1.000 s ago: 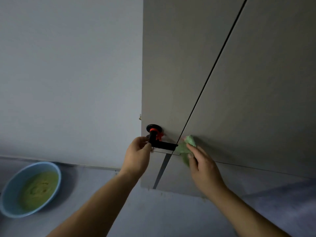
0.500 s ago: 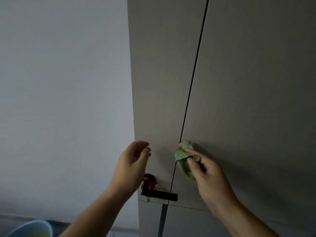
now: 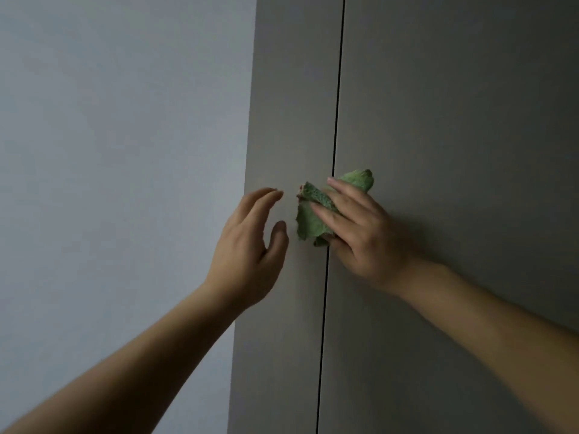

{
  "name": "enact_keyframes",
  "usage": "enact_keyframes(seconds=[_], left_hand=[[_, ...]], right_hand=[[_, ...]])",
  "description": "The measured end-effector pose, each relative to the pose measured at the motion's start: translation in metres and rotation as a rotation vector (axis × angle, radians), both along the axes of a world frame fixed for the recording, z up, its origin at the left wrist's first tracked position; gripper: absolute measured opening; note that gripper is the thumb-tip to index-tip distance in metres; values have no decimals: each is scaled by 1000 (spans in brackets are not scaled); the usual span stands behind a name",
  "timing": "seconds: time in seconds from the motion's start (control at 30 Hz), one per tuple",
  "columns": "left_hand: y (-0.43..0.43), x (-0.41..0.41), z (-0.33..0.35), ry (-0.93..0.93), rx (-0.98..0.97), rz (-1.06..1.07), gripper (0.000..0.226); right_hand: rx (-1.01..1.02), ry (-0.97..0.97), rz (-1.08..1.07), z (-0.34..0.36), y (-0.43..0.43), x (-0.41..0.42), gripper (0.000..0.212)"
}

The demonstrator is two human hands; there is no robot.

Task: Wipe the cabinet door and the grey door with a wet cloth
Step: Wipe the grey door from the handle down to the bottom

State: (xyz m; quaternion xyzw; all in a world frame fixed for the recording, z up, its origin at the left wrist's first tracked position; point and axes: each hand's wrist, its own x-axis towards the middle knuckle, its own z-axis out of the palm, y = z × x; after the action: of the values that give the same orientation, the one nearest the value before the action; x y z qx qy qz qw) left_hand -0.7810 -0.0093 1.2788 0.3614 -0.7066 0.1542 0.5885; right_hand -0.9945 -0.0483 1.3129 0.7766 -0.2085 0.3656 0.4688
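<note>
A pale wall (image 3: pixel 119 151) fills the left of the view, and tall grey cabinet panels take up the right, split by a thin dark vertical gap (image 3: pixel 333 183).

Nearest, two bare forearms reach up from the bottom corners. The left hand (image 3: pixel 250 245) hangs in front of the narrow left panel (image 3: pixel 291 89), fingers loosely spread and curved, holding nothing; whether its tips touch the panel I cannot tell. The right hand (image 3: pixel 363 233) presses a crumpled green cloth (image 3: pixel 316 214) flat against the doors, fingers spread over it, right across the gap, with one end of the cloth poking out above the fingers onto the wide right panel (image 3: pixel 454 120).

The likely trouble is a loose flap of cloth catching in the gap, or a push that is too light so the bunched cloth skids and leaves streaks. A drip from the wet cloth could run down the panel.

Room is generous above, below and to the right; to the left the door's outer edge (image 3: pixel 247 183) by the wall is close.
</note>
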Motion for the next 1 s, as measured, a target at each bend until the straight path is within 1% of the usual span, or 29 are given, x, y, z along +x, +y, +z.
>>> enact_keyframes(seconds=[0.1, 0.17, 0.27, 0.37, 0.47, 0.57, 0.63, 0.73, 0.8, 0.9, 1.0], left_hand=[[-6, 0, 48, -84, -36, 74, 57], [-13, -3, 79, -159, -70, 164, 60], [-23, -9, 119, -241, -114, 269, 66], [-32, -15, 152, -268, -148, 339, 68], [-39, -17, 173, -268, -163, 367, 68], [-48, -18, 179, -274, -153, 374, 67], [-50, -19, 177, -321, -137, 400, 69], [-58, -18, 171, -365, -133, 432, 72], [-66, -14, 170, -375, -166, 437, 73], [-71, -10, 168, -392, -213, 430, 73], [-74, -6, 165, -415, -254, 416, 71]], right_hand=[[-98, -4, -71, 64, -11, -2, 47], [-120, -21, -111, 108, -17, 0, 50], [-97, -99, -127, 170, -24, 9, 52], [-62, -194, -107, 227, -25, 24, 51], [-98, -210, -100, 279, -22, 44, 50], [-119, -221, -114, 323, -23, 66, 52], [-95, -254, -152, 347, -23, 77, 51], [13, -284, -169, 373, -33, 98, 50], [75, -260, -241, 372, -40, 111, 52], [60, -154, -366, 349, -45, 109, 56], [-39, 43, -458, 329, -44, 91, 59]])
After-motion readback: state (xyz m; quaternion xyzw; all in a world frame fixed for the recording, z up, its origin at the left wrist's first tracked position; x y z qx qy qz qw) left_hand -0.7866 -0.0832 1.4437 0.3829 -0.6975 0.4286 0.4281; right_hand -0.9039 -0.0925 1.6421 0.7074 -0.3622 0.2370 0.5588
